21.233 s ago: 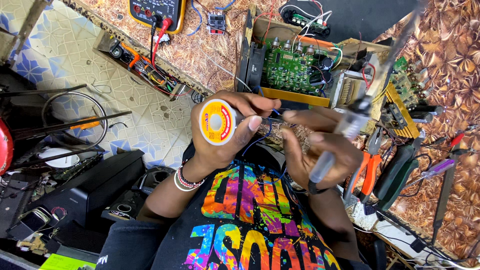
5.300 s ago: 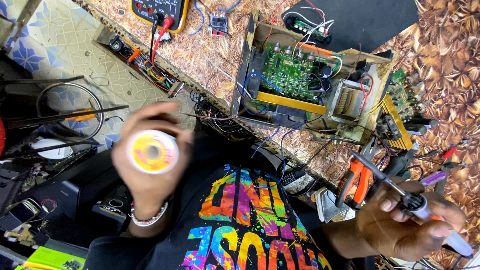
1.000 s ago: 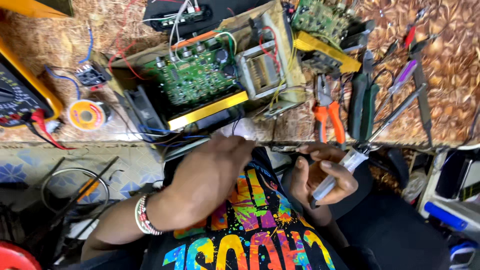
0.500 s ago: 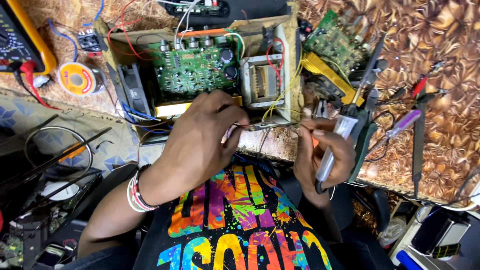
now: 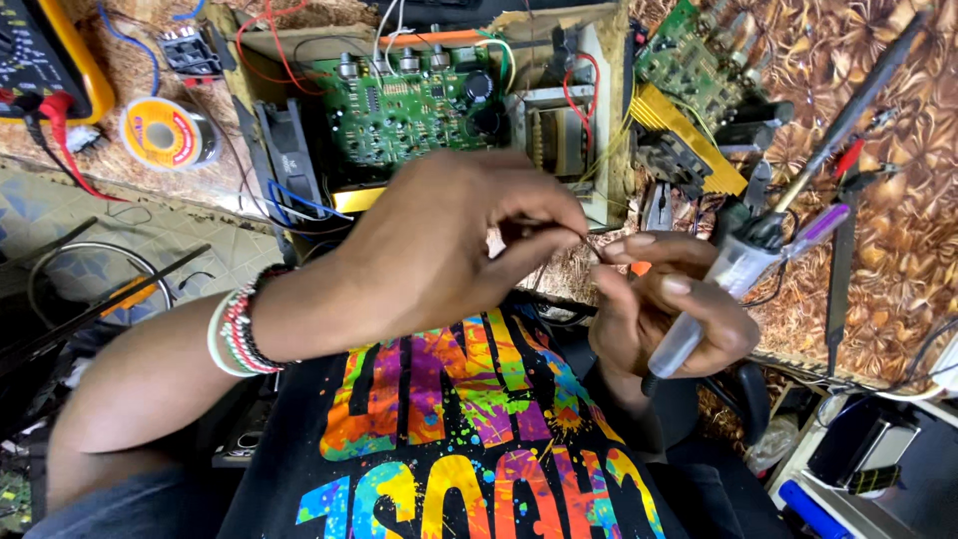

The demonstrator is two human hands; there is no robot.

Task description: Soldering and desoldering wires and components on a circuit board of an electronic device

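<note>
My left hand (image 5: pixel 439 250), with beaded bracelets at the wrist, pinches a thin strand of wire (image 5: pixel 591 247) between thumb and fingers. My right hand (image 5: pixel 659 319) meets it from the right: its fingertips touch the same strand while its palm grips a soldering iron (image 5: pixel 733 269) with a clear handle, shaft pointing up and right. Both hands hover in front of an open amplifier chassis holding a green circuit board (image 5: pixel 409 100) and a transformer (image 5: pixel 554 140).
A spool of solder (image 5: pixel 165 132) lies on the bench at the left beside a yellow-edged multimeter (image 5: pixel 50 60) with a red lead. A second circuit board (image 5: pixel 699 60) and several hand tools (image 5: pixel 838 200) lie at the right. Cables lie on the floor at the lower left.
The solder spool went from my left hand to the bench. Both hands have come together on the thin wire, and the view has closed in on them.
</note>
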